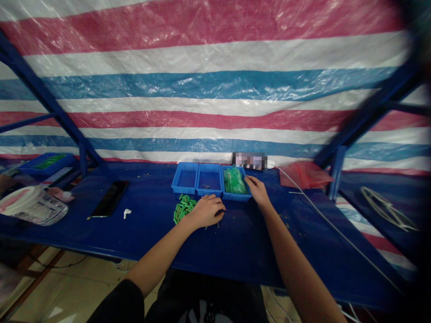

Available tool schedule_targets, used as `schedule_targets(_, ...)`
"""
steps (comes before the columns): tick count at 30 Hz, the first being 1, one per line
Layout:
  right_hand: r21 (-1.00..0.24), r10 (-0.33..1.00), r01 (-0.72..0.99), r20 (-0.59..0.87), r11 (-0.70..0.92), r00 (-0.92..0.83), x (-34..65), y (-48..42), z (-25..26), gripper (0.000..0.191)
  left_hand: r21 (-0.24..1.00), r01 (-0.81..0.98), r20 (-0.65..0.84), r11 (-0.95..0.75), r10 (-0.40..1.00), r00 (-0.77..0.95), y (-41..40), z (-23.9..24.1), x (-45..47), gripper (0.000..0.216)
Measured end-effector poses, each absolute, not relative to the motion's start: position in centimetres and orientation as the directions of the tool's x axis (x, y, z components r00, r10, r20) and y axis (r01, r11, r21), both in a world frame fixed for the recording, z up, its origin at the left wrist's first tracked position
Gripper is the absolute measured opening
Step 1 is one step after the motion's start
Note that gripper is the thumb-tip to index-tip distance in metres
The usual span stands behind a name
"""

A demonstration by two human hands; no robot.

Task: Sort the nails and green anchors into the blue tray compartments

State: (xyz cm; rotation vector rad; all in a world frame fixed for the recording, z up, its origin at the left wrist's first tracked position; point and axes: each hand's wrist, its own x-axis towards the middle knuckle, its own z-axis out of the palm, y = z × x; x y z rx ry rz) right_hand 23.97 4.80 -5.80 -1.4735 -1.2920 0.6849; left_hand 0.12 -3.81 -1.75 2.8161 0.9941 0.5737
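My left hand (208, 211) is low over the blue table, its fingers curled down beside a pile of green plastic wall plugs (183, 208). A dark bit shows at its fingertips, but what they close on is hidden. Small screws (217, 224) lie just below that hand. My right hand (257, 190) is at the right-hand blue bin (235, 196), fingers bent around its right rim. Clear bags of green pieces (235, 181) fill this bin. Left of it, the middle blue bin (209, 190) has a few screws in it, and another blue bin (185, 177) adjoins that.
A black phone (110, 198) and a white earbud (126, 213) lie on the left, near a white plastic tub (37, 205). Red plastic bags (305, 175) are at the back right. A white cable (323, 213) crosses the table's right side. Blue frame posts slope up at both sides.
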Motion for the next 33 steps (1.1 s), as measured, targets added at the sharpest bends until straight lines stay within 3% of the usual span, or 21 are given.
schedule_targets(18, -0.927, 0.942, 0.363, 0.198, 0.091, 0.272, 23.9, 4.8, -5.8, 0.044, 0.282, 0.538, 0.34, -0.795, 0.606, 0.719, -3.6, -1.7, 0.2, 0.014)
schedule_targets(25, -0.922, 0.939, 0.377, 0.204, 0.089, 0.277, 24.0, 4.9, -5.8, 0.04, 0.58, 0.479, 0.378, -0.658, 0.739, 0.557, -3.4, -1.2, 0.2, 0.014)
schedule_targets(30, -0.924, 0.938, 0.371, 0.205, 0.092, 0.28, 24.0, 4.9, -5.8, 0.041, 0.894, 0.186, 0.297, -0.407, 0.851, 0.433, -3.0, -0.8, 0.1, 0.017)
schedule_targets(33, -0.925, 0.939, 0.37, 0.205, 0.092, 0.278, 24.0, 4.8, -5.9, 0.041, 0.979, -0.01, 0.195, -0.206, 0.913, 0.359, -2.6, -0.5, -0.1, 0.021)
